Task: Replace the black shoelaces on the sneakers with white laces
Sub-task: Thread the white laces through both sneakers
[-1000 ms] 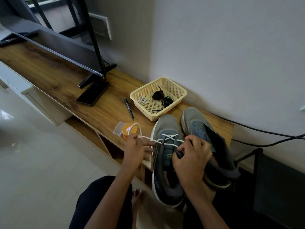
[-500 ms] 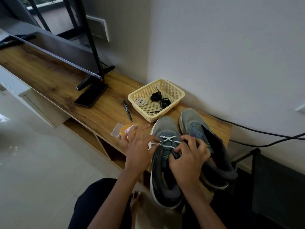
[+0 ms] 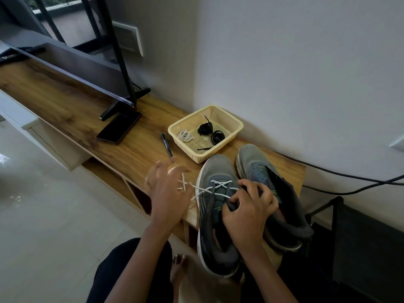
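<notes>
Two grey sneakers stand side by side at the near right end of the wooden shelf. The left sneaker (image 3: 216, 169) has a white lace (image 3: 219, 184) crossed through its lower eyelets, and both loose ends trail off to the left. My left hand (image 3: 167, 193) is blurred beside those ends with its fingers spread. My right hand (image 3: 247, 206) grips the left sneaker's tongue and upper. The right sneaker (image 3: 253, 160) has no lace. A cream basket (image 3: 235, 125) behind the shoes holds two coiled black laces (image 3: 205, 129) and a coiled white lace (image 3: 185, 135).
A black marker (image 3: 166, 145) and a dark phone (image 3: 119, 127) lie on the wooden shelf (image 3: 72, 106) by the foot of a TV stand (image 3: 122, 101). A small orange object (image 3: 171, 170) peeks out behind my left hand. Black cables (image 3: 349, 182) run along the wall at right.
My left hand came off the sneaker's side and moved left, its fingers now spread. The lace ends that it held taut now hang loose. My right hand stays on the tongue.
</notes>
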`<state>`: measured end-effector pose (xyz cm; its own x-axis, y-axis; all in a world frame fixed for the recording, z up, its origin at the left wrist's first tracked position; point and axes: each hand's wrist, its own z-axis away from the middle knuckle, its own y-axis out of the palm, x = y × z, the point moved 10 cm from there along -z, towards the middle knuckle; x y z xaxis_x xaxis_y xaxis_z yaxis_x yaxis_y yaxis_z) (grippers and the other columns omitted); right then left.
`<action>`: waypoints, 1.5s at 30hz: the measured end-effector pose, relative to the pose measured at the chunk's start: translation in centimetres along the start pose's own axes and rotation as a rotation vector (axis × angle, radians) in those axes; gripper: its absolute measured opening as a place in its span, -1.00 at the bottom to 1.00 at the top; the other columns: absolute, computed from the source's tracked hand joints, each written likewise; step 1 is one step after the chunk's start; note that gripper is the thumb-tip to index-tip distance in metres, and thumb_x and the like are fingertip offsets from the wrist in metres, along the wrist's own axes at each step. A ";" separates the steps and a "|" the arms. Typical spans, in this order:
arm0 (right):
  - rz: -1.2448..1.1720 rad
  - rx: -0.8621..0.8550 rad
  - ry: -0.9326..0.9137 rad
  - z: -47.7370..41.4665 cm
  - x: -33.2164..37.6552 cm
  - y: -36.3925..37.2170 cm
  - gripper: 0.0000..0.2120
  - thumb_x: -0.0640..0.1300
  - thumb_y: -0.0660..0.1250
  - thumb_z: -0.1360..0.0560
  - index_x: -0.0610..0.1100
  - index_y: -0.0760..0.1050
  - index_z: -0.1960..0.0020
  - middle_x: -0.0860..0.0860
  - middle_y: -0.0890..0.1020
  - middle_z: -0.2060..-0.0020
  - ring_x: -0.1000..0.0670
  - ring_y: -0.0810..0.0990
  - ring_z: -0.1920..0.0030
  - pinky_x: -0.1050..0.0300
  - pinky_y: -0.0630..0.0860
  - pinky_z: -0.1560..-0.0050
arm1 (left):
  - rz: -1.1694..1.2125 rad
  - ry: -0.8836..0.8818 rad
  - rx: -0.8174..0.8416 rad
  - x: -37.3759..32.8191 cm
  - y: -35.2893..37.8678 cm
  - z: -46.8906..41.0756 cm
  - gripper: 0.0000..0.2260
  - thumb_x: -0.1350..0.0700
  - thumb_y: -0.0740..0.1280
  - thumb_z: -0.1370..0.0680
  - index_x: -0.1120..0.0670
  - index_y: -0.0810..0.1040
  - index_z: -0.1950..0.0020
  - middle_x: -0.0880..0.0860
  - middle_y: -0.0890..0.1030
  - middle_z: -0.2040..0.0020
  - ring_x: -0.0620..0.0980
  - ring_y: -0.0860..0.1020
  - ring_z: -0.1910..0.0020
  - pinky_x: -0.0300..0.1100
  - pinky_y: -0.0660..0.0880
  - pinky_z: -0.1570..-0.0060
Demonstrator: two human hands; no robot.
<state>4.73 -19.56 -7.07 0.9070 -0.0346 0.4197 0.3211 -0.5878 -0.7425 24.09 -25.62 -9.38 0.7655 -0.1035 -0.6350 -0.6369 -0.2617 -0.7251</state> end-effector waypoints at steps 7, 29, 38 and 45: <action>-0.003 -0.013 -0.012 -0.1 0.2 -0.1 -0.76 -0.25 0.52 -0.15 -0.11 0.46 0.35 0.00 0.60 0.00 -0.11 0.36 -0.15 -0.13 0.19 -0.16 | -0.037 0.171 0.121 -2.7 2.9 0.7 -0.91 -0.02 0.51 -0.36 -0.17 0.63 0.19 -0.08 0.43 -0.36 0.06 0.14 -0.46 0.19 0.01 -0.34; 0.009 -0.060 0.011 -0.1 -0.1 -0.5 -0.75 -0.25 0.50 -0.16 -0.12 0.43 0.33 0.00 0.60 0.04 -0.10 0.38 -0.14 -0.14 0.18 -0.20 | -0.031 0.150 0.125 -1.8 2.6 0.4 -0.93 -0.07 0.48 -0.38 -0.14 0.62 0.27 -0.14 0.47 -0.30 0.04 0.19 -0.43 0.17 0.00 -0.37; 0.003 -0.086 0.031 -0.1 -0.5 -0.6 -0.74 -0.26 0.51 -0.16 -0.12 0.42 0.33 -0.02 0.60 0.09 -0.10 0.38 -0.14 -0.16 0.10 -0.28 | -0.111 0.141 0.195 -1.4 3.2 0.6 -0.83 -0.11 0.33 -0.47 -0.11 0.69 0.17 -0.22 0.49 -0.27 -0.09 0.21 -0.39 0.11 -0.09 -0.39; -0.018 -0.082 -0.002 -0.2 -0.1 -0.5 -0.74 -0.28 0.50 -0.16 -0.13 0.41 0.34 -0.02 0.60 0.09 -0.09 0.39 -0.13 -0.23 0.15 -0.27 | -0.104 0.153 0.178 -1.9 2.2 0.6 -0.76 0.05 0.21 -0.58 -0.04 0.65 -0.10 -0.13 0.61 -0.14 -0.06 0.35 -0.23 -0.34 -0.04 -0.13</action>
<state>4.47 -19.39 -6.63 0.9019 -0.0220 0.4314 0.3140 -0.6524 -0.6897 21.17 -25.40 -9.88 0.8239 -0.2322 -0.5169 -0.5499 -0.1074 -0.8283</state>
